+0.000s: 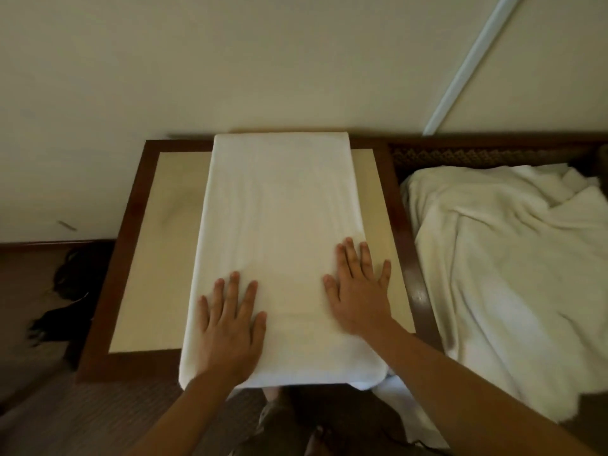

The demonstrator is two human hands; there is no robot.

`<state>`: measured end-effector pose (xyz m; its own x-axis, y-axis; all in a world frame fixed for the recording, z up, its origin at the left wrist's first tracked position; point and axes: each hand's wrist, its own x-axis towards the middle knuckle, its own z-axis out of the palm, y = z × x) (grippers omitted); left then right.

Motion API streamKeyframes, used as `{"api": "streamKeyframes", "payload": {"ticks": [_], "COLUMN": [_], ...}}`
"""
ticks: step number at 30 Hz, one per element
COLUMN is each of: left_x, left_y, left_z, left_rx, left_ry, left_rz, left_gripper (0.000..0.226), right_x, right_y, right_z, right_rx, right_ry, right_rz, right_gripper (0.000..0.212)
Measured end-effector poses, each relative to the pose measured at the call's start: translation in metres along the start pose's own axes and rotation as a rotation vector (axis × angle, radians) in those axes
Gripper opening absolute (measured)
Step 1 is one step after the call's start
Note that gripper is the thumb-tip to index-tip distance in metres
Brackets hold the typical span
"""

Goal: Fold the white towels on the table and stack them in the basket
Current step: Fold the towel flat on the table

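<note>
Towel in hand: a long white terry towel folded into a flat band [279, 232] lies down the centre of the frame, running from the wall edge to the near edge of the table, where its near end droops over.
Left hand: the left hand [230, 320] lies flat on the towel's lower left part, fingers straight and spread, holding nothing.
Right hand: the right hand [358, 291] lies flat at the towel's lower right edge, fingers straight and spread; the little finger reaches past the cloth onto the table.
Step, as I judge it: smoothing the band before the next fold across its length.
Doing it well: sweep both palms outward and away toward the upper part of the frame, pushing faint creases off the edges; keep the long sides parallel; then pinch the two near corners and carry them to the far end, matching corners.
Risk: the overhanging near end could drag the band askew.
Table: a dark wooden table with a pale inset top [148, 258] carries the towel.
Remaining work: a heap of unfolded white cloth [500, 258] fills the right of the frame.
Basket: a woven dark rim [477, 156] shows above the heap, possibly the basket; I cannot tell.
</note>
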<state>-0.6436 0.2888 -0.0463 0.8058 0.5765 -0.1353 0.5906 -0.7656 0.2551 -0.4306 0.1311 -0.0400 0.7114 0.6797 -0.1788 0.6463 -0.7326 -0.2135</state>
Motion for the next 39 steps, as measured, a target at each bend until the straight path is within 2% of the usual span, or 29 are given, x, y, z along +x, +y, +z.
{"api": "streamKeyframes", "payload": {"ticks": [5, 8, 9, 11, 15, 16, 18, 21, 24, 26, 34, 39], "left_x": [-0.081, -0.116, -0.126, -0.139, -0.142, -0.139, -0.131, -0.121, -0.117, -0.116, -0.119, -0.119], "left_y": [-0.008, -0.019, -0.021, -0.019, -0.017, -0.021, -0.033, -0.046, -0.05, -0.051, -0.052, -0.053], "left_z": [0.003, 0.001, -0.003, -0.017, -0.034, -0.033, -0.027, -0.02, -0.015, -0.014, -0.014, -0.014], "left_rx": [-0.042, -0.218, -0.277, -0.453, -0.717, -0.785, -0.915, -0.995, -1.098, -1.085, -1.026, -0.863], "left_ry": [0.041, 0.176, 0.241, 0.299, 0.289, 0.287, 0.246, 0.127, 0.06, 0.025, -0.076, -0.08], "left_rz": [0.068, 0.162, 0.127, -0.081, -0.697, -0.81, -0.92, -0.9, -0.856, -0.808, -0.697, -0.62], "left_gripper": [0.059, 0.044, 0.035, 0.027, 0.027, 0.029, 0.035, 0.032, 0.023, 0.022, 0.024, 0.018], "right_x": [-0.073, -0.104, -0.112, -0.127, -0.16, -0.167, -0.175, -0.179, -0.178, -0.176, -0.175, -0.177], "right_y": [0.014, 0.02, 0.022, 0.021, 0.016, 0.016, 0.014, 0.009, 0.007, 0.009, 0.017, 0.024], "right_z": [0.005, 0.001, -0.001, -0.004, -0.004, -0.004, 0.0, 0.006, 0.013, 0.016, 0.005, 0.013], "right_rx": [-0.003, -0.014, 0.005, 0.051, 0.166, 0.234, 0.467, 0.793, 0.933, 0.97, 0.868, 0.753], "right_ry": [-0.07, -0.118, -0.133, -0.106, 0.29, 0.342, 0.31, 0.149, 0.099, 0.088, -0.009, 0.045], "right_rz": [0.066, 0.131, 0.165, 0.24, 0.275, 0.309, 0.43, 0.544, 0.625, 0.646, 0.618, 0.626], "right_gripper": [0.075, 0.067, 0.064, 0.062, 0.029, 0.022, 0.012, 0.016, 0.022, 0.027, 0.026, 0.016]}}
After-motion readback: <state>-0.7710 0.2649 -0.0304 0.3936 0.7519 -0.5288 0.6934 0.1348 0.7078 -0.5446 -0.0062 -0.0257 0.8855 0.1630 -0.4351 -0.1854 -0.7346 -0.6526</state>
